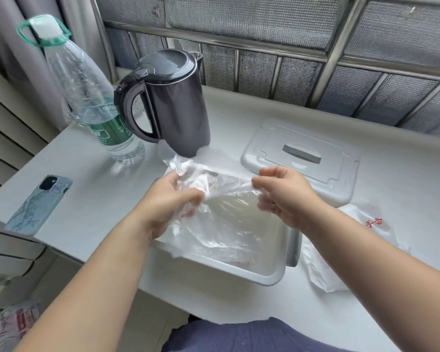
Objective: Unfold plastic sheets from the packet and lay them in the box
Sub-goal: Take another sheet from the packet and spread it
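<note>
White tabletop [87,212] fills the view, and there's the open white box [264,278] at its near edge, with clear film lying inside. Behind it stands the dark kettle [178,102], the flat lid [300,158] lies to the right, and the tall water bottle [94,102] stands to the left. Above the box a plastic sheet [226,199] is stretched between the hands: the left grip [168,204] is curled round its bunched end and the right grip [285,194] is pinching the opposite edge. The packet [323,273], white with red print, lies just right of the box, partly under the right forearm. The phone [36,203] lies face down at the far left.
</note>
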